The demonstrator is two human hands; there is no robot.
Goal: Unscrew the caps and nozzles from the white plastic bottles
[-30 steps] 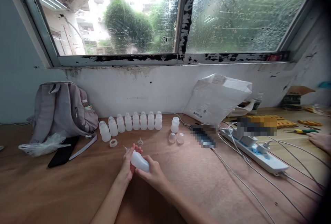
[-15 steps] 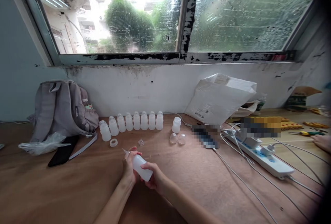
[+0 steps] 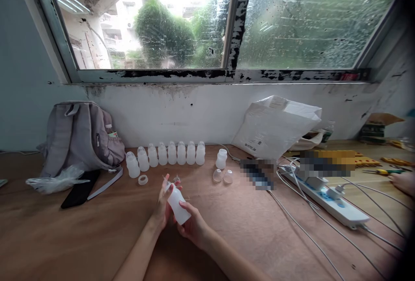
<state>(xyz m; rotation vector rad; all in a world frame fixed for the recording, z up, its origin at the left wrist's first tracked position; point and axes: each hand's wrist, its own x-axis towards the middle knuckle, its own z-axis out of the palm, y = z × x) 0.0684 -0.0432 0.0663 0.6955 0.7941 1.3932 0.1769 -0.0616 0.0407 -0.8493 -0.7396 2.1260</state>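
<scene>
A frosted white baby bottle leans to the left in front of me, held clear of the table's far items. My right hand is closed round its lower body. The fingers of my left hand grip its top end, with the thumb across the neck; a clear tip there is partly hidden. Just beyond my fingers lies a clear silicone nipple. To the left is a white ring collar. An uncapped bottle stands at the right, with two clear domed caps in front.
Several capped bottles stand in a row near the wall. At the left are a grey backpack, a plastic bag and a dark flat item. White packaging, cables and a power strip occupy the right, near another person's hand.
My left fingers have lifted and shifted round the bottle's top, and the bottle stands a little more upright. My right hand keeps its hold. The view has shifted slightly.
</scene>
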